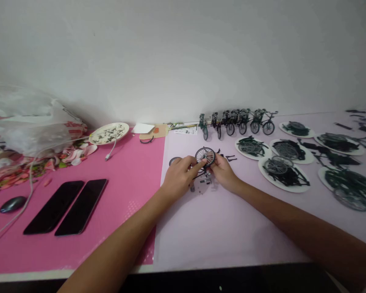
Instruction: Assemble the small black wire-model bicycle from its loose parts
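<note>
Two hands at work over a model bicycle on a bench point(225, 236) covered part in lilac, part in pink. The model bicycle point(209, 154) lies near the middle of the lilac side, one spoked wheel raised toward the viewer and the other showing beyond the left knuckles. The left hand point(179, 175) is closed about the bicycle from the left, its index finger laid across the raised wheel. The right hand point(223, 172) holds the same wheel's right edge in a narrow grip; its fingertips are partly hidden, so the exact part pinched cannot be told. Small dark parts point(230, 158) lie just beyond the right hand. Behind, a row of upright bicycles point(242, 128) stands near the wall point(183, 53). To the right, white plates point(293, 189) bear wheels and dark frame pieces. On the pink side, two black phones point(81, 207) lie side by side near a mouse point(12, 204) and a pale cable point(31, 179). Farther back are a plate of small pieces point(109, 134) and a translucent plastic bag point(33, 122), with petals point(76, 156) about its base.
</note>
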### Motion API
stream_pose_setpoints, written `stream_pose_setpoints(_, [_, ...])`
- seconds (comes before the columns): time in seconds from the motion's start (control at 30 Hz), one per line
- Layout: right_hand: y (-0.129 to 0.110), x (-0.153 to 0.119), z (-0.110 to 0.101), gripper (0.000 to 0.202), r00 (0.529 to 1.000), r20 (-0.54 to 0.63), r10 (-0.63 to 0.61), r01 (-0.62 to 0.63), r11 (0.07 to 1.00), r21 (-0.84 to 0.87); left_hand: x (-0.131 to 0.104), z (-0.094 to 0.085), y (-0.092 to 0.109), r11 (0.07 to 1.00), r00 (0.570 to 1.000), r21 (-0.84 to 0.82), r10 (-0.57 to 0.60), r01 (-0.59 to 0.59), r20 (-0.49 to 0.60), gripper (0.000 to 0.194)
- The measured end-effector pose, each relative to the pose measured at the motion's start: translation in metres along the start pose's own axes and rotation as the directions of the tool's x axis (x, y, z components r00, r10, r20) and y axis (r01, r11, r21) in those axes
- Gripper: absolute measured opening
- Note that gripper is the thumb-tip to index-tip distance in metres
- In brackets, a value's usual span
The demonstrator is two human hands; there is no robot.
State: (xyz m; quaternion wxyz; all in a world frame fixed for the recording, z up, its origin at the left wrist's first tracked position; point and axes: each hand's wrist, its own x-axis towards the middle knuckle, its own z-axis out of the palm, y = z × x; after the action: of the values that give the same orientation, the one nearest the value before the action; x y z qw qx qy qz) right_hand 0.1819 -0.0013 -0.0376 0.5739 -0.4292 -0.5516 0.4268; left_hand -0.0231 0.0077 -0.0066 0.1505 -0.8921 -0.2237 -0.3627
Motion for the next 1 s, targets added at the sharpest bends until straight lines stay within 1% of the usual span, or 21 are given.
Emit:
stream_pose_setpoints(0.1, [-0.0010, 0.0002, 0.0014, 0.024, 1.000, 0.002, -0.015, 0.014, 1.000, 0.026, 0.0010, -0.0008, 0.0000, 0.999, 1.000, 0.049, 0.022, -0.023, 0.019, 0.043])
stream_pose_setpoints(0.33, [-0.0022, 0.0018, 0.0018, 0.023, 1.000, -0.011, -0.002, 0.003, 0.998, 0.068, 0.0017, -0.0009, -0.0002, 0.998, 0.999, 0.052, 0.028, -0.029, 0.023, 0.038])
stream_pose_setpoints(0.5, [-0.0009, 0.0017, 0.0009, 0.018, 1.000, -0.027, 0.006, -0.005, 1.000, 0.028, 0.0016, -0.0024, 0.0012, 1.000, 0.999, 0.021, 0.016, -0.016, 0.032, 0.040])
stream_pose_setpoints(0.6, [-0.0031, 0.0010, 0.0007, 0.017, 1.000, -0.002, 0.007, -0.007, 1.000, 0.026, 0.0017, -0.0030, 0.0018, 1.000, 0.999, 0.008, -0.002, 0.002, 0.041, 0.040])
stream_pose_setpoints(0.7, [-0.0054, 0.0010, 0.0013, 0.022, 0.999, 0.015, -0.035, 0.035, 0.999, 0.025, 0.0015, -0.0023, 0.0012, 1.000, 1.000, -0.018, -0.013, 0.014, 0.022, 0.039])
stream_pose_setpoints(0.77, [-0.0054, 0.0015, 0.0014, 0.024, 0.997, 0.007, -0.081, 0.081, 0.997, -0.001, 0.0014, -0.0017, 0.0007, 0.999, 1.000, -0.032, -0.019, 0.019, 0.018, 0.039])
stream_pose_setpoints(0.83, [-0.0041, 0.0019, 0.0007, 0.022, 0.995, 0.003, -0.099, 0.099, 0.994, -0.035, 0.0012, -0.0015, 0.0006, 0.999, 0.999, -0.039, -0.024, 0.025, 0.026, 0.042])
stream_pose_setpoints(1.0, [0.0005, 0.0013, -0.0032, 0.017, 0.999, 0.007, -0.054, 0.054, 0.996, -0.073, 0.0011, -0.0012, 0.0022, 0.996, 0.999, -0.079, -0.035, 0.036, 0.016, 0.048])
